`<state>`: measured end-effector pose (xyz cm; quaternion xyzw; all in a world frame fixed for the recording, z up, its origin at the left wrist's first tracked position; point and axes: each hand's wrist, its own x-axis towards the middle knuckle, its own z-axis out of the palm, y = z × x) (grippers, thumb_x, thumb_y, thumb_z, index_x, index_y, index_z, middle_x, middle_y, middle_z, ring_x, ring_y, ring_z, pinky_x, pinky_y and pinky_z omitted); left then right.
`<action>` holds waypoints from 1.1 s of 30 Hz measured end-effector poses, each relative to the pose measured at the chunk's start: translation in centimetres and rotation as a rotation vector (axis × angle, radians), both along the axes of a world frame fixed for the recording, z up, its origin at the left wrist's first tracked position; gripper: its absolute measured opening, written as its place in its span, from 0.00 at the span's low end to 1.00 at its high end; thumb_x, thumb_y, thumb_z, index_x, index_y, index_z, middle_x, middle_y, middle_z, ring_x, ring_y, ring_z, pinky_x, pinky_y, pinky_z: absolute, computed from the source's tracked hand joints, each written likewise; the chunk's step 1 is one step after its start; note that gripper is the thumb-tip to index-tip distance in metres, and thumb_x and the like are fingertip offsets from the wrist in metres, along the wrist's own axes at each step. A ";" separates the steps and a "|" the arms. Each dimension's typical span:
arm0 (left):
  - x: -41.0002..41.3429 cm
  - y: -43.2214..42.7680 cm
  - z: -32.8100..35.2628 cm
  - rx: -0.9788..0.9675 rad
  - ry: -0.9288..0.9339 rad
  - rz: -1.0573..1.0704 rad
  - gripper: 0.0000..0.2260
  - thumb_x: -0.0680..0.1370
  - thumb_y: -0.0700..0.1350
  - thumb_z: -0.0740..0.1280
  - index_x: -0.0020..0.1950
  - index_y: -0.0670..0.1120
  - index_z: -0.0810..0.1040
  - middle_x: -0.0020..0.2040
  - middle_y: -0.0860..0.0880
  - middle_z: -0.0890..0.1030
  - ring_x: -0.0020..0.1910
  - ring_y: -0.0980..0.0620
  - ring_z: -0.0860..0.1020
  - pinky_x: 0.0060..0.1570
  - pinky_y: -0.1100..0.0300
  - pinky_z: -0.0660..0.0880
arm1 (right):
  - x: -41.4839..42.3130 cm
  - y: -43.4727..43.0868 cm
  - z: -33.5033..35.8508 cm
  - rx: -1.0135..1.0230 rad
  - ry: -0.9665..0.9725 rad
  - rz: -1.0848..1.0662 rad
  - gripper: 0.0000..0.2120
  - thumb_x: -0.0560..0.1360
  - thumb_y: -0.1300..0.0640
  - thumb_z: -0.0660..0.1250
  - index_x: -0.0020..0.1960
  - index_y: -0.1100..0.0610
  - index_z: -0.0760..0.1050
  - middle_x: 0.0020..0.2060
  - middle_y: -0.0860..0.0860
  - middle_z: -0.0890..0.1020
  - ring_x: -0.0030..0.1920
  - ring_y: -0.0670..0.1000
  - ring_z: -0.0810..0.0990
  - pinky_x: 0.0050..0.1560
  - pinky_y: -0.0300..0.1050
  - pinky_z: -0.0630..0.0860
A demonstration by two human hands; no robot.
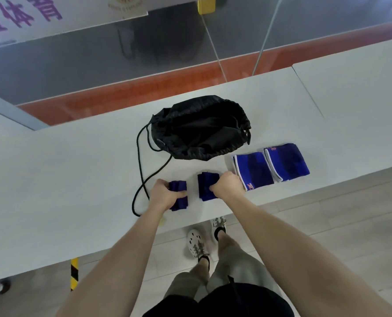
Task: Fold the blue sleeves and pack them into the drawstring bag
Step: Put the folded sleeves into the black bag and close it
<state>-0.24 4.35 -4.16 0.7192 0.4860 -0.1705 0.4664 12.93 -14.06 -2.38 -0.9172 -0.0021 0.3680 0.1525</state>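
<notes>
A black drawstring bag lies on the white counter with its mouth open toward me. Its black cord loops down to the left. My left hand grips a small folded dark-blue sleeve near the counter's front edge. Just to the right, my right hand grips a second folded blue sleeve. Two larger blue sleeves with white trim lie flat side by side further right: one next to my right hand, the other beyond it.
The counter's front edge runs just below my hands, with tiled floor and my feet beneath it. A glass partition with an orange band stands behind the bag. A seam splits the counter at the right.
</notes>
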 end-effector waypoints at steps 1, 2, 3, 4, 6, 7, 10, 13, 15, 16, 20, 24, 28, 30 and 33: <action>-0.8 0.6 0.1 -0.020 -0.035 0.062 0.36 0.68 0.55 0.87 0.67 0.42 0.75 0.60 0.45 0.83 0.56 0.44 0.84 0.48 0.49 0.84 | 0.0 0.2 -0.1 0.009 0.013 -0.035 0.16 0.75 0.53 0.76 0.58 0.59 0.78 0.40 0.51 0.81 0.39 0.52 0.82 0.29 0.44 0.73; -1.4 1.1 0.3 -0.025 -0.070 0.101 0.37 0.70 0.55 0.87 0.70 0.42 0.74 0.62 0.45 0.83 0.58 0.43 0.84 0.54 0.47 0.84 | 0.0 0.3 -0.1 0.017 0.014 -0.065 0.16 0.74 0.51 0.76 0.56 0.58 0.78 0.40 0.51 0.82 0.38 0.52 0.82 0.30 0.44 0.74; -1.9 1.5 0.4 -0.033 -0.090 0.131 0.36 0.72 0.55 0.85 0.72 0.42 0.74 0.63 0.44 0.82 0.60 0.43 0.83 0.58 0.46 0.83 | -0.2 0.4 -0.1 0.023 0.012 -0.089 0.18 0.73 0.48 0.76 0.56 0.58 0.78 0.41 0.52 0.82 0.39 0.52 0.83 0.31 0.45 0.76; -2.2 1.9 0.3 -0.046 -0.113 0.161 0.34 0.75 0.54 0.84 0.73 0.41 0.74 0.64 0.44 0.82 0.61 0.42 0.83 0.61 0.44 0.83 | -0.6 0.6 -0.2 0.030 0.005 -0.121 0.22 0.72 0.43 0.75 0.56 0.58 0.79 0.42 0.52 0.83 0.41 0.54 0.84 0.34 0.46 0.79; -2.6 2.4 0.5 -0.107 -0.130 0.238 0.30 0.78 0.52 0.81 0.73 0.42 0.74 0.66 0.42 0.82 0.62 0.40 0.84 0.64 0.39 0.83 | -1.3 0.8 -0.8 0.030 -0.021 -0.165 0.32 0.66 0.34 0.73 0.56 0.59 0.79 0.44 0.53 0.85 0.44 0.56 0.85 0.43 0.51 0.85; -2.7 2.7 0.5 -0.145 -0.140 0.280 0.28 0.79 0.51 0.81 0.73 0.42 0.74 0.67 0.42 0.82 0.62 0.39 0.84 0.64 0.37 0.83 | -1.6 0.9 -1.2 0.027 -0.037 -0.173 0.35 0.64 0.32 0.73 0.56 0.59 0.79 0.44 0.53 0.85 0.45 0.57 0.86 0.46 0.53 0.86; -2.6 3.1 0.7 -0.222 -0.194 0.358 0.28 0.81 0.47 0.78 0.77 0.40 0.72 0.70 0.40 0.80 0.63 0.38 0.84 0.63 0.37 0.84 | -2.1 1.4 -1.2 0.039 -0.058 -0.182 0.35 0.62 0.33 0.79 0.55 0.59 0.77 0.41 0.51 0.85 0.42 0.55 0.86 0.44 0.53 0.87; -2.5 3.2 1.2 -0.253 -0.242 0.386 0.26 0.83 0.44 0.77 0.76 0.41 0.72 0.69 0.42 0.79 0.64 0.38 0.83 0.59 0.40 0.85 | -2.3 2.6 -0.5 0.070 -0.047 -0.206 0.32 0.64 0.40 0.82 0.58 0.58 0.75 0.42 0.51 0.84 0.43 0.53 0.85 0.41 0.49 0.84; -2.8 3.4 1.1 -0.272 -0.249 0.398 0.26 0.82 0.44 0.78 0.76 0.42 0.71 0.69 0.43 0.79 0.64 0.37 0.83 0.56 0.41 0.86 | -2.3 3.4 -0.1 0.067 -0.014 -0.187 0.29 0.67 0.42 0.81 0.59 0.57 0.75 0.43 0.50 0.83 0.45 0.54 0.85 0.40 0.48 0.81; -3.0 3.5 1.1 -0.280 -0.245 0.403 0.27 0.81 0.44 0.79 0.77 0.43 0.71 0.69 0.43 0.79 0.64 0.37 0.83 0.55 0.41 0.87 | -2.2 3.6 0.1 0.062 0.014 -0.178 0.27 0.68 0.43 0.80 0.58 0.56 0.76 0.42 0.50 0.83 0.45 0.54 0.84 0.39 0.47 0.79; -3.8 3.8 1.3 -0.286 -0.224 0.404 0.25 0.81 0.44 0.79 0.75 0.43 0.73 0.67 0.44 0.80 0.63 0.38 0.83 0.54 0.43 0.86 | -1.9 4.0 0.2 0.093 0.119 -0.222 0.25 0.68 0.46 0.80 0.57 0.57 0.77 0.42 0.51 0.82 0.42 0.52 0.83 0.36 0.46 0.77; -4.6 4.2 1.6 -0.304 -0.244 0.408 0.17 0.83 0.44 0.76 0.70 0.46 0.76 0.65 0.44 0.83 0.63 0.39 0.84 0.60 0.40 0.85 | -2.3 4.0 0.5 0.254 0.168 -0.198 0.23 0.70 0.51 0.83 0.60 0.58 0.78 0.52 0.54 0.85 0.47 0.53 0.84 0.43 0.47 0.81; -4.6 4.0 2.5 -0.375 -0.320 0.379 0.14 0.86 0.43 0.73 0.71 0.46 0.77 0.67 0.43 0.84 0.64 0.41 0.85 0.58 0.45 0.85 | -3.7 3.3 2.2 0.596 0.302 -0.169 0.24 0.74 0.54 0.82 0.66 0.56 0.78 0.57 0.54 0.86 0.57 0.55 0.86 0.59 0.53 0.86; -4.4 3.5 2.8 -0.452 -0.358 0.326 0.14 0.86 0.42 0.71 0.72 0.45 0.77 0.69 0.42 0.84 0.64 0.41 0.85 0.59 0.44 0.85 | -4.1 3.2 3.2 0.742 0.371 -0.187 0.22 0.75 0.57 0.81 0.66 0.55 0.79 0.57 0.55 0.87 0.58 0.56 0.87 0.62 0.55 0.86; -3.6 2.6 3.7 -0.568 -0.400 0.248 0.16 0.87 0.41 0.69 0.75 0.46 0.77 0.69 0.42 0.85 0.67 0.38 0.85 0.64 0.39 0.84 | -3.9 3.4 4.4 0.772 0.334 -0.155 0.19 0.77 0.57 0.80 0.66 0.55 0.80 0.56 0.54 0.88 0.57 0.55 0.88 0.59 0.50 0.85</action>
